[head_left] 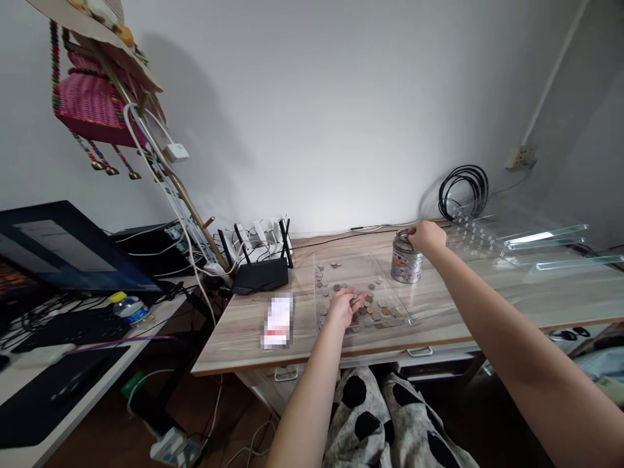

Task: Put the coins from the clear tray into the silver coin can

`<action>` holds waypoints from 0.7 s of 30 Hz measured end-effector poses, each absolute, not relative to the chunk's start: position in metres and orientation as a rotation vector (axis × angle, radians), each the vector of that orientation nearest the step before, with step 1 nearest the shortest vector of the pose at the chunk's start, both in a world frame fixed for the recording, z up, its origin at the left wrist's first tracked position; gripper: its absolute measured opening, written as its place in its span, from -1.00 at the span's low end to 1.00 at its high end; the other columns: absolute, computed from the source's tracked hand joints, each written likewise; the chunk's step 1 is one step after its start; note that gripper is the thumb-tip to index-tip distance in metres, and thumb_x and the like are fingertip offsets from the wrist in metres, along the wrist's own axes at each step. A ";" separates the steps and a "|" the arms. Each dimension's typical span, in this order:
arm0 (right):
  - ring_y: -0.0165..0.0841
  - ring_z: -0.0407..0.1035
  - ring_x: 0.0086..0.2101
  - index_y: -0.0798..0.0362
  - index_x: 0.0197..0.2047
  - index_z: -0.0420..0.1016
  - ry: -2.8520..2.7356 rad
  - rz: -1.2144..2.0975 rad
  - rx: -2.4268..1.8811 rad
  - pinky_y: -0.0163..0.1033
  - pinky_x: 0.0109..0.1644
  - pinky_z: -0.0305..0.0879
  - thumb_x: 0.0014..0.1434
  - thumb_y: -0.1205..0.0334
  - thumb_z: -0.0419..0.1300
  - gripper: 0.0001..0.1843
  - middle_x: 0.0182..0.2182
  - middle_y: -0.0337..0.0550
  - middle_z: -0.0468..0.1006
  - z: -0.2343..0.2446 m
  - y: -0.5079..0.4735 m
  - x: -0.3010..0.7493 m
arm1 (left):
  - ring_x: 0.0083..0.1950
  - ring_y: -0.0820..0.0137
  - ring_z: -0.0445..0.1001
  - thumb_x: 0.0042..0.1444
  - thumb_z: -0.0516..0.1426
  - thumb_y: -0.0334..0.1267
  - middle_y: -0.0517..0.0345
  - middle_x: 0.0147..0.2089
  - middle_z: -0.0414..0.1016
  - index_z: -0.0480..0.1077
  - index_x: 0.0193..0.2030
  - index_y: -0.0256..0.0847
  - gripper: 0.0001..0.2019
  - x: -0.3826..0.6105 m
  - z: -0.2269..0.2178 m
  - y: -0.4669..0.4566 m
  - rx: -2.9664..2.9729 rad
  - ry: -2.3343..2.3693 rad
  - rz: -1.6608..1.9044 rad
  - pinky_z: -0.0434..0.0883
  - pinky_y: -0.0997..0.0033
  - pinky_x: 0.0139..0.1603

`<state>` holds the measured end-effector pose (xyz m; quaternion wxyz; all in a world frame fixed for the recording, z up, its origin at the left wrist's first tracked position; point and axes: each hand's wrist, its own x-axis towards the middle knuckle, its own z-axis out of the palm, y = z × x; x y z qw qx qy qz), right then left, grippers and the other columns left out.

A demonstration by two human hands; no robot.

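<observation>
A shallow clear plastic tray (358, 263) lies on the wooden desk, with several loose silver and brass-coloured coins (370, 311) scattered in it. Over its lower middle is my left hand (345, 307), fingers stretched out and apart just above or touching the coins. To the right of the tray stands a round metal tin (406, 266) with a printed label, upright. My right hand (427, 238) is at the tin's top, its fingers closed and bent down at the opening. Whatever those fingertips hold is hidden.
Left of the tray lie a blurred-out white paper (277, 322) and a black router (260, 276) with antennas. Clear acrylic pieces (517, 237) and a coiled black cable (463, 192) are at the right. A monitor (68, 247) and bottle (130, 309) occupy the left desk.
</observation>
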<state>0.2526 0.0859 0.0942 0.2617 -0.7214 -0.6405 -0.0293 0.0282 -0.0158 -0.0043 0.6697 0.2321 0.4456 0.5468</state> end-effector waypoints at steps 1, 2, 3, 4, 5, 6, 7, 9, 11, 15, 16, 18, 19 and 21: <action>-0.21 0.27 -0.32 0.13 -0.41 0.50 -1.749 -0.067 -1.979 -0.16 -0.33 0.11 -0.12 0.37 0.08 -0.81 -0.37 0.07 0.45 0.095 0.088 0.253 | -0.32 0.38 0.48 -0.01 -0.07 -0.59 -0.02 -0.42 0.43 0.19 -0.25 -0.37 -0.81 0.028 -0.003 -0.017 0.538 1.002 1.235 0.41 0.52 -0.38; -0.20 0.27 -0.31 0.13 -0.40 0.50 -1.760 -0.064 -2.001 -0.15 -0.32 0.11 -0.12 0.38 0.08 -0.80 -0.36 0.07 0.45 0.094 0.089 0.251 | -0.32 0.37 0.49 0.00 -0.06 -0.58 -0.02 -0.41 0.44 0.20 -0.24 -0.36 -0.82 0.028 -0.001 -0.017 0.551 0.995 1.241 0.41 0.55 -0.41; -0.18 0.26 -0.30 0.14 -0.40 0.50 -1.764 -0.070 -2.014 -0.14 -0.32 0.12 -0.11 0.39 0.07 -0.79 -0.35 0.09 0.44 0.094 0.090 0.249 | -0.31 0.37 0.48 0.00 -0.04 -0.56 -0.01 -0.42 0.44 0.21 -0.23 -0.35 -0.82 0.028 0.000 -0.018 0.561 0.987 1.251 0.40 0.58 -0.44; -0.16 0.25 -0.27 0.15 -0.39 0.49 -1.760 -0.084 -2.017 -0.13 -0.31 0.12 -0.11 0.41 0.06 -0.78 -0.35 0.10 0.44 0.093 0.090 0.247 | -0.31 0.37 0.48 -0.01 -0.02 -0.55 0.00 -0.43 0.44 0.21 -0.22 -0.35 -0.81 0.028 0.000 -0.019 0.564 0.978 1.261 0.39 0.60 -0.46; -0.13 0.24 -0.25 0.15 -0.37 0.49 -1.753 -0.097 -2.017 -0.12 -0.30 0.12 -0.11 0.41 0.06 -0.77 -0.34 0.12 0.43 0.092 0.090 0.245 | -0.32 0.38 0.49 -0.01 0.00 -0.55 0.02 -0.44 0.44 0.22 -0.21 -0.34 -0.80 0.028 0.001 -0.019 0.563 0.972 1.273 0.39 0.61 -0.47; -0.11 0.23 -0.23 0.15 -0.36 0.49 -1.749 -0.101 -2.019 -0.11 -0.29 0.12 -0.11 0.42 0.05 -0.76 -0.33 0.12 0.43 0.091 0.090 0.243 | -0.33 0.38 0.49 -0.02 0.01 -0.55 0.03 -0.44 0.45 0.23 -0.20 -0.34 -0.79 0.028 0.001 -0.019 0.557 0.967 1.283 0.39 0.61 -0.47; -0.10 0.23 -0.21 0.14 -0.34 0.49 -1.749 -0.097 -2.020 -0.10 -0.28 0.13 -0.10 0.42 0.05 -0.76 -0.32 0.12 0.43 0.090 0.091 0.243 | -0.34 0.38 0.49 -0.03 0.02 -0.54 0.03 -0.45 0.44 0.24 -0.20 -0.35 -0.79 0.028 0.000 -0.019 0.550 0.965 1.291 0.39 0.61 -0.47; -0.09 0.23 -0.21 0.13 -0.34 0.49 -1.748 -0.073 -2.027 -0.09 -0.27 0.12 -0.08 0.39 0.07 -0.77 -0.30 0.13 0.43 0.091 0.093 0.244 | -0.36 0.40 0.48 -0.03 0.02 -0.54 0.03 -0.45 0.44 0.26 -0.22 -0.35 -0.81 0.027 -0.002 -0.019 0.531 0.952 1.311 0.39 0.61 -0.47; -0.08 0.25 -0.23 0.16 -0.36 0.49 -1.746 -0.066 -2.035 -0.09 -0.28 0.12 -0.07 0.34 0.09 -0.79 -0.30 0.18 0.42 0.093 0.094 0.246 | -0.39 0.46 0.47 -0.03 0.02 -0.55 0.04 -0.44 0.43 0.29 -0.29 -0.36 -0.86 0.025 -0.002 -0.017 0.483 0.929 1.334 0.37 0.65 -0.50; -0.11 0.26 -0.24 0.19 -0.35 0.49 -1.756 -0.139 -1.974 -0.14 -0.29 0.11 -0.05 0.26 0.07 -0.75 -0.33 0.18 0.43 0.099 0.087 0.245 | -0.64 0.70 0.28 0.00 -0.02 -0.54 0.16 -0.55 0.32 0.29 -0.40 -0.37 -0.90 0.012 0.013 -0.006 0.396 0.858 1.249 0.15 0.80 -0.72; -0.14 0.25 -0.22 0.15 -0.30 0.49 -1.752 -0.174 -1.944 -0.16 -0.29 0.10 -0.02 0.24 0.04 -0.73 -0.31 0.14 0.44 0.100 0.083 0.241 | -0.73 0.75 0.15 0.01 -0.04 -0.53 0.23 -0.60 0.26 0.29 -0.39 -0.36 -0.89 0.008 0.020 -0.001 0.455 0.842 1.232 0.03 0.80 -0.79; -0.21 0.25 -0.21 0.05 -0.22 0.46 -1.764 -0.217 -1.844 -0.21 -0.29 0.10 0.03 0.20 -0.04 -0.69 -0.27 0.01 0.45 0.097 0.075 0.225 | -0.78 0.76 -0.02 0.00 -0.03 -0.49 0.32 -0.64 0.17 0.28 -0.33 -0.31 -0.88 0.003 0.035 0.012 0.652 0.848 1.219 -0.14 0.75 -0.82; -0.26 0.27 -0.23 0.01 -0.22 0.45 -1.795 -0.192 -1.769 -0.25 -0.30 0.10 0.05 0.18 -0.06 -0.69 -0.28 -0.06 0.46 0.095 0.072 0.214 | -0.78 0.75 -0.05 -0.01 -0.01 -0.47 0.34 -0.65 0.15 0.28 -0.29 -0.28 -0.86 0.002 0.043 0.019 0.759 0.863 1.199 -0.18 0.74 -0.81; -0.35 0.30 -0.36 0.01 -0.33 0.48 -1.928 0.009 -1.561 -0.31 -0.37 0.10 0.04 0.12 -0.04 -0.70 -0.40 -0.14 0.49 0.086 0.069 0.187 | -0.77 0.74 -0.07 -0.04 0.02 -0.43 0.37 -0.65 0.11 0.26 -0.20 -0.22 -0.78 0.002 0.053 0.035 0.949 0.884 1.106 -0.22 0.72 -0.78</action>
